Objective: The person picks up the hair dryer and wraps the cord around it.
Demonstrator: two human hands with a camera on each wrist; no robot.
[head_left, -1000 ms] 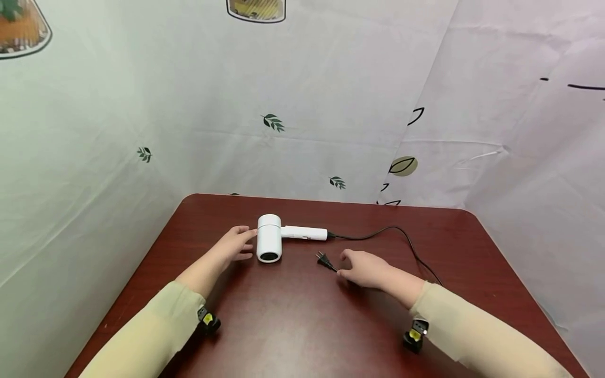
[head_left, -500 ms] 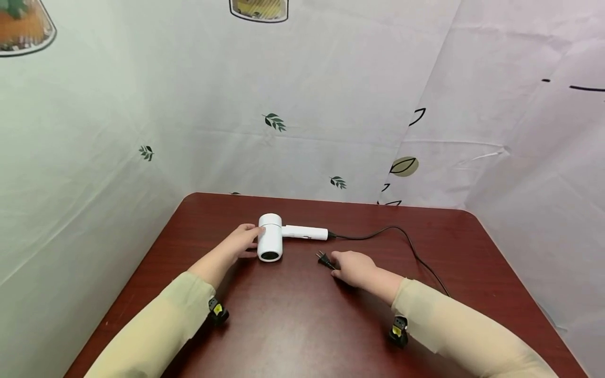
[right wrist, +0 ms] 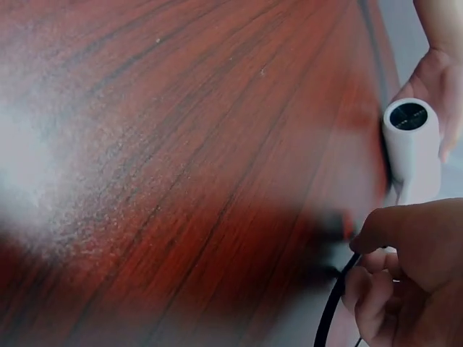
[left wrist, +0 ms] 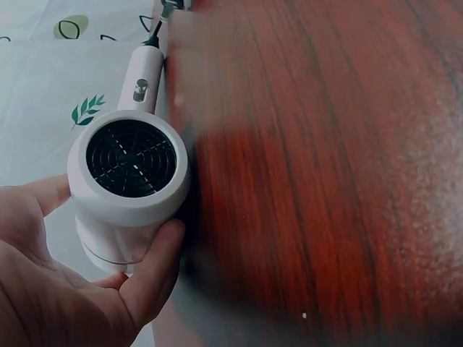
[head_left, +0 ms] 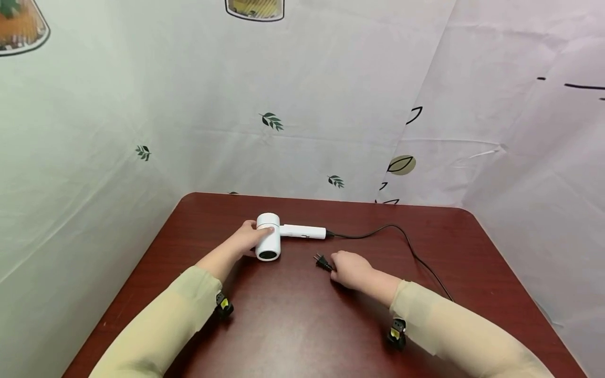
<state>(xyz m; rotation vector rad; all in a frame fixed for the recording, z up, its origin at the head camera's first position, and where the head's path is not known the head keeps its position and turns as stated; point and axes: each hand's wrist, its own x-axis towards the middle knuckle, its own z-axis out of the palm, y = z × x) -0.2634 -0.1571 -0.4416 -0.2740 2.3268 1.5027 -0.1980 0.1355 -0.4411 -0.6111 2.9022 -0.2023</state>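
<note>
A white hair dryer (head_left: 268,245) lies on the table, its handle (head_left: 303,232) pointing right. My left hand (head_left: 248,237) grips the barrel from the left, thumb over the top. In the left wrist view, fingers and thumb wrap the barrel below the round black grille (left wrist: 132,159). My right hand (head_left: 352,269) pinches the black two-prong power plug (head_left: 323,262) at its cord end, prongs pointing left and away from me. In the right wrist view, the black cord (right wrist: 330,309) runs out from between thumb and fingers; the plug is mostly hidden there.
The dark red wooden table (head_left: 293,320) carries the dryer's black cord (head_left: 407,239), which curves right and passes behind my right forearm. White patterned cloth (head_left: 302,152) hangs along the back and both sides. A small black device is strapped at each sleeve cuff.
My left hand has moved right onto the dryer's barrel, its thumb now across the top. My right hand has shifted left and closed its fingers at the plug. The dryer stays in place.
</note>
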